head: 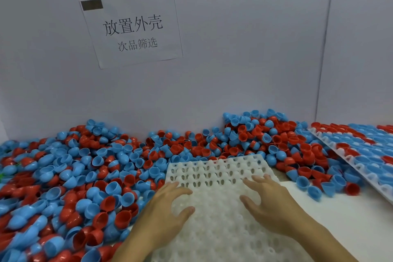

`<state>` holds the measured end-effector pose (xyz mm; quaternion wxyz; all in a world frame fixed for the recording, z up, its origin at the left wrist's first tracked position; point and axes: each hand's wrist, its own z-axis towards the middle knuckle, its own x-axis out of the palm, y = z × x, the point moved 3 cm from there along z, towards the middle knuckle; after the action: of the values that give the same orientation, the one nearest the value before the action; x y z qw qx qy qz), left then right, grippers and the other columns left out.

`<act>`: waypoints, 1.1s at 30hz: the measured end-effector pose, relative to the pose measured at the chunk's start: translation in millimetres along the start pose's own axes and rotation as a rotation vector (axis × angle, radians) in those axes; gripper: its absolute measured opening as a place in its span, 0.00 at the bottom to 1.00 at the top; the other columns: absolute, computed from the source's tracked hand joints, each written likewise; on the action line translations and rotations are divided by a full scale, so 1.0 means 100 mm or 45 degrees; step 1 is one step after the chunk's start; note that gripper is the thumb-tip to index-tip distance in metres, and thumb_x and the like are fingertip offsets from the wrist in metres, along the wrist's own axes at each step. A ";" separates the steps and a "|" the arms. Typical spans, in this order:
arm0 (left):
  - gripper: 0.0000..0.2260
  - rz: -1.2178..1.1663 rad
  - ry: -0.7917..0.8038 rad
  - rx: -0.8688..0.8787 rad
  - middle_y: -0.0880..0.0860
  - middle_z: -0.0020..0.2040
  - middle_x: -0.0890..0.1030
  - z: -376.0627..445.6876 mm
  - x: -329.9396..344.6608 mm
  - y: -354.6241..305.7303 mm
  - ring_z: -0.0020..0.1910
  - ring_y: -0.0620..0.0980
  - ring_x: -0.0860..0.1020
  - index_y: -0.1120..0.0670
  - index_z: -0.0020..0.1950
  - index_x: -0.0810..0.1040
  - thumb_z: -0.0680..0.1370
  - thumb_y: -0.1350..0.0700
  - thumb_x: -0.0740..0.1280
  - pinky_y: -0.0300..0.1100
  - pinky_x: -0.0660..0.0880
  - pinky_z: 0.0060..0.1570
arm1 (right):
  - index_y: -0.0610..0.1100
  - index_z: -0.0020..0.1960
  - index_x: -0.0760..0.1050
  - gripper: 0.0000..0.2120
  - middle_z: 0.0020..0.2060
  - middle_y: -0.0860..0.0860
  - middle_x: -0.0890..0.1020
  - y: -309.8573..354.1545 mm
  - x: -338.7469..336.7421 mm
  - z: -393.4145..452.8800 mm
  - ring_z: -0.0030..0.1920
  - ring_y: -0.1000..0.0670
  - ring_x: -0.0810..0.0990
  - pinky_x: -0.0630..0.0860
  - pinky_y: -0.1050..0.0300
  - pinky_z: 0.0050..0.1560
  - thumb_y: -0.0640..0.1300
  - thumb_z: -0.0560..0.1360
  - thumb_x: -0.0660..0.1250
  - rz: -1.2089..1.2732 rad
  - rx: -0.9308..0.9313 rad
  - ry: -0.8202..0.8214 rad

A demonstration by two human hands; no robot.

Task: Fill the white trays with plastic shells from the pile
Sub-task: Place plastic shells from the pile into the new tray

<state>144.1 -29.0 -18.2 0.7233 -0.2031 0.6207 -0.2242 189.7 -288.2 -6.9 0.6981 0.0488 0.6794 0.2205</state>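
I see the pile of plastic shells (85,168), red and blue half-domes, spread along the far and left of the bench (350,219). Nearest me lies an unfilled white tray (217,176) of round pockets. At far right a filled white tray (361,151) sits tilted. My left hand (168,210) and right hand (270,200) rest on the near tray, fingers spread and gripping nothing.

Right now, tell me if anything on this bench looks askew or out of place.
The filled tray on the right sits tilted, its far end propped on the shell pile. Both hands rest on the empty tray, which lies flat. Nothing looks damaged.
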 end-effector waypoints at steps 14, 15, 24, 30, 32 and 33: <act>0.17 -0.015 0.110 -0.090 0.38 0.78 0.60 0.16 -0.05 0.00 0.79 0.45 0.56 0.33 0.65 0.73 0.78 0.45 0.71 0.53 0.55 0.77 | 0.61 0.78 0.56 0.29 0.79 0.56 0.59 -0.01 0.06 0.04 0.80 0.49 0.50 0.52 0.47 0.78 0.65 0.79 0.55 -0.004 0.026 -0.058; 0.20 0.035 0.101 -0.104 0.38 0.79 0.57 0.14 -0.06 -0.01 0.79 0.45 0.55 0.32 0.68 0.71 0.78 0.43 0.70 0.54 0.55 0.77 | 0.61 0.78 0.56 0.29 0.79 0.57 0.59 0.00 0.05 0.03 0.80 0.50 0.50 0.51 0.48 0.78 0.66 0.79 0.55 0.006 0.021 -0.076; 0.13 0.019 -0.393 0.061 0.33 0.61 0.72 0.02 -0.42 0.04 0.62 0.35 0.69 0.40 0.64 0.77 0.79 0.43 0.68 0.38 0.68 0.66 | 0.69 0.74 0.59 0.23 0.73 0.70 0.61 0.22 0.06 -0.11 0.77 0.61 0.53 0.52 0.57 0.76 0.66 0.80 0.49 -0.104 -0.258 -0.104; 0.08 -0.007 -0.676 -0.153 0.45 0.48 0.82 -0.13 -0.85 0.36 0.47 0.44 0.78 0.47 0.50 0.83 0.79 0.61 0.69 0.38 0.78 0.46 | 0.68 0.73 0.62 0.21 0.74 0.68 0.63 0.27 0.11 -0.16 0.76 0.63 0.55 0.57 0.59 0.77 0.63 0.80 0.55 0.026 -0.330 -0.034; 0.11 0.011 -0.517 -0.167 0.45 0.48 0.81 -0.13 -0.84 0.35 0.43 0.41 0.78 0.44 0.49 0.81 0.79 0.61 0.68 0.31 0.75 0.41 | 0.67 0.72 0.63 0.20 0.73 0.68 0.64 0.27 0.10 -0.16 0.76 0.64 0.56 0.57 0.60 0.77 0.62 0.81 0.55 0.050 -0.349 -0.050; 0.11 0.022 -0.395 -0.150 0.44 0.50 0.80 -0.13 -0.77 0.32 0.45 0.40 0.78 0.42 0.50 0.79 0.79 0.60 0.68 0.31 0.76 0.44 | 0.67 0.72 0.64 0.20 0.72 0.68 0.65 0.27 0.09 -0.16 0.76 0.64 0.57 0.57 0.60 0.77 0.62 0.81 0.56 0.057 -0.355 -0.054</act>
<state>123.3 41.0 23.8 0.7991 -0.2722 0.5155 -0.1471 167.8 -264.3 -6.9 0.7072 -0.0287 0.6260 0.3273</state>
